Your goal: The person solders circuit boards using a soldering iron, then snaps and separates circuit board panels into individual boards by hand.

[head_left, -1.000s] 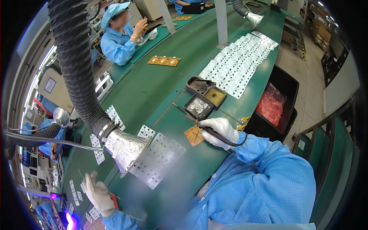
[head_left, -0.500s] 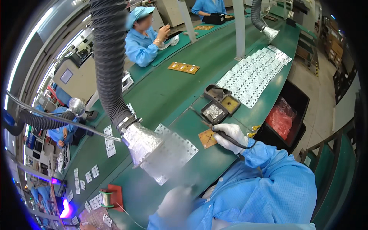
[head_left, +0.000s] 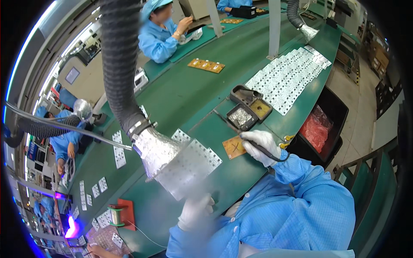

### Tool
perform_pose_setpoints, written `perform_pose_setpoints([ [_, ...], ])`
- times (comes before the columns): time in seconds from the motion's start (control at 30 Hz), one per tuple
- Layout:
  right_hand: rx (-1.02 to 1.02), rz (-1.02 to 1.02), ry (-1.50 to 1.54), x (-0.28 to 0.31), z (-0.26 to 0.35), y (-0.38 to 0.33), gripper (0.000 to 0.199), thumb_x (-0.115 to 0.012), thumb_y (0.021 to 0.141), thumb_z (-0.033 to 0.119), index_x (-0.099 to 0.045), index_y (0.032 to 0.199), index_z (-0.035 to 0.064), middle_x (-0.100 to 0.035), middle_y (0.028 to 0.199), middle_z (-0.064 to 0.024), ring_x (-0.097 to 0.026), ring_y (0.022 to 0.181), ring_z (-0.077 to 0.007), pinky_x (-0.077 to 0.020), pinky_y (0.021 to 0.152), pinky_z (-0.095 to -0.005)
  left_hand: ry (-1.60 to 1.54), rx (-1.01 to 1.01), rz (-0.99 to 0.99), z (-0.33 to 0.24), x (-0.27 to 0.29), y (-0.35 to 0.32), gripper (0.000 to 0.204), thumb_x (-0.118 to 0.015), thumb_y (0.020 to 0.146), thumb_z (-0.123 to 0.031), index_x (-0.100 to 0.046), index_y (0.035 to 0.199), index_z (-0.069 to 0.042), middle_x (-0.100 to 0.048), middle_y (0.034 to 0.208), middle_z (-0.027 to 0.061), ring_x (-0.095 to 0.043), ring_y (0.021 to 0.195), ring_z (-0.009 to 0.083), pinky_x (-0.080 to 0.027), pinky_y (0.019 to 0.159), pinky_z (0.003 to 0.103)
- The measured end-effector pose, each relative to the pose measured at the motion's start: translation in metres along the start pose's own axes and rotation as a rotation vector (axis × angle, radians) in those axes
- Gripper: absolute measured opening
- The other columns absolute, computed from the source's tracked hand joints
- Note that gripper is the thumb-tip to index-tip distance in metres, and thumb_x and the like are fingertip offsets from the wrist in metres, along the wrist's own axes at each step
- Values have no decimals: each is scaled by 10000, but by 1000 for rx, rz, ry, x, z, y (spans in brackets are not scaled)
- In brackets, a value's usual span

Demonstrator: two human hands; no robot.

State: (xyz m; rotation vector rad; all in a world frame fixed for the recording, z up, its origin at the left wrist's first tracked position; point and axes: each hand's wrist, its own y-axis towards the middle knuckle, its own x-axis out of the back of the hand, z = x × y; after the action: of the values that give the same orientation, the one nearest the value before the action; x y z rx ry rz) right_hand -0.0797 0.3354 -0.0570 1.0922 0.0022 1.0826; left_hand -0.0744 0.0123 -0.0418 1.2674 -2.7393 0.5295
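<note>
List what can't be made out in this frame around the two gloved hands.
- Left hand, head view: motion-blurred, so whether it holds anything is unclear.
- Soldering iron tip: too thin to see if it touches the small board.
- Perforated panel: partly covered by the foil hood, also blurred.
- Right hand: its palm side is hidden.

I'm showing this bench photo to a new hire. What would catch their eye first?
Probably the black ribbed extraction hose hanging at centre left, ending in a foil-wrapped hood over the green bench. Just right of it, the gloved right hand holds a soldering iron beside a small orange circuit board.
</note>
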Motion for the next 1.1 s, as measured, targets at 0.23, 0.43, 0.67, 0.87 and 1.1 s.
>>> perform_pose_setpoints([
  [0.23,-153,-111,13,12,-32,13,203,-653,826,51,-634,1020,-3,-668,835,-100,-634,746,-141,-519,665,-286,-368,-194,-511,-31,51,-53,251,-396,995,-221,-456,782,-102,-427,703,18,-462,649,140,-365,503,250],
  [0.43,-310,-30,75,-4,-27,86,258,-571,931,144,-607,1150,13,-627,834,-85,-579,665,-107,-481,602,-262,-610,-1081,-362,-94,92,-83,438,-774,755,-328,-481,970,-82,-456,928,68,-458,803,142,-377,623,228],
  [0.67,-77,250,-541,-28,-119,195,389,-684,832,331,-574,1063,38,-668,939,-159,-645,896,-317,-497,781,-383,-444,-953,-558,-99,126,-81,694,-773,707,-547,-528,1051,4,-456,797,8,-431,663,103,-350,536,223],
  [0.87,-625,596,-874,-69,-227,254,654,-728,771,496,-521,1160,12,-646,1075,-208,-616,1023,-358,-479,870,-419,-425,-879,-385,-58,169,-76,516,-770,685,-569,-549,937,-176,-447,939,34,-481,742,192,-404,553,317],
  [1.1,-698,453,-902,-113,-262,262,643,-684,792,539,-523,1179,52,-655,1081,-201,-615,1047,-356,-476,894,-405,-443,-861,-468,-44,180,-84,482,-739,717,-526,-543,956,-156,-441,991,48,-496,740,197,-419,543,319],
])
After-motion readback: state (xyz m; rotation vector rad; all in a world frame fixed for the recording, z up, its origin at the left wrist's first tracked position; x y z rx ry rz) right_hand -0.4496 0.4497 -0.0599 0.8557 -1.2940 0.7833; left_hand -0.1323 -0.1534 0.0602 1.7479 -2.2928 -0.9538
